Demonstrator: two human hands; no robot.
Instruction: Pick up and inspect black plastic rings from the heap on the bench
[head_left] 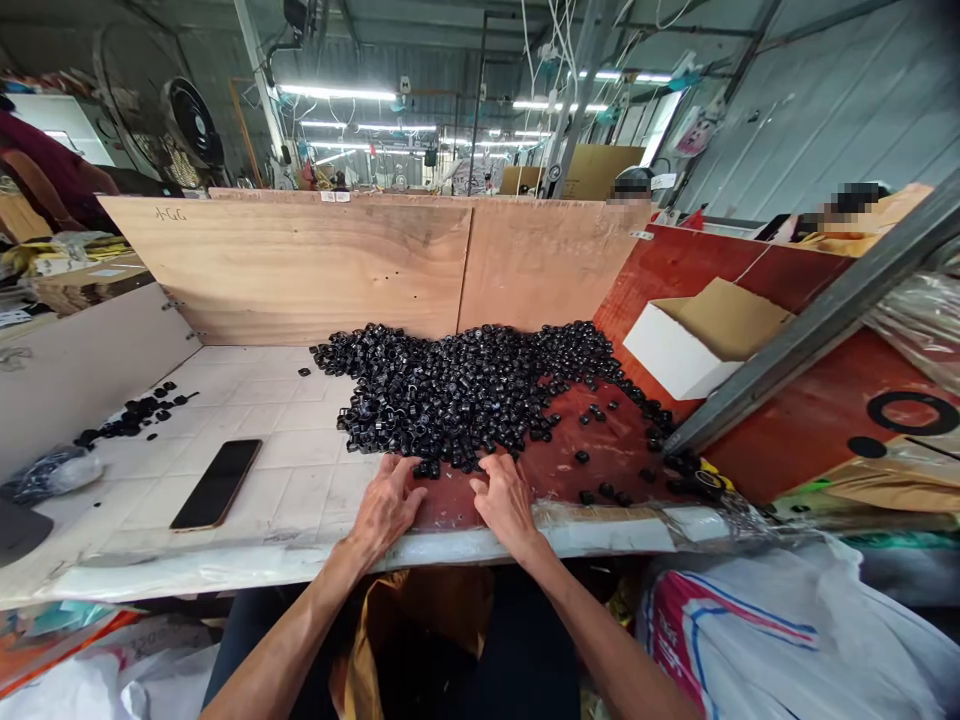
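A wide heap of small black plastic pieces [450, 385] is spread over the middle of the work table. At the heap's near edge is my left hand [386, 505], fingertips by the pieces and thumb held out from the fingers. My right hand [506, 500] reaches the same edge a little to the right, its fingers slightly bent and apart. Neither hand shows a piece gripped in it. A few black pieces [427, 468] sit between the two hands. Beneath the table edge, a brown paper bag [420, 610] stands open between my legs.
A phone [217, 485] lies at left, near a small group of black pieces [142, 410] and a plastic bag [56, 473]. Wooden boards [322, 265] wall the back. At right are an open white box [675, 350], a slanting metal bar [817, 330] and a yellow-handled tool [712, 478].
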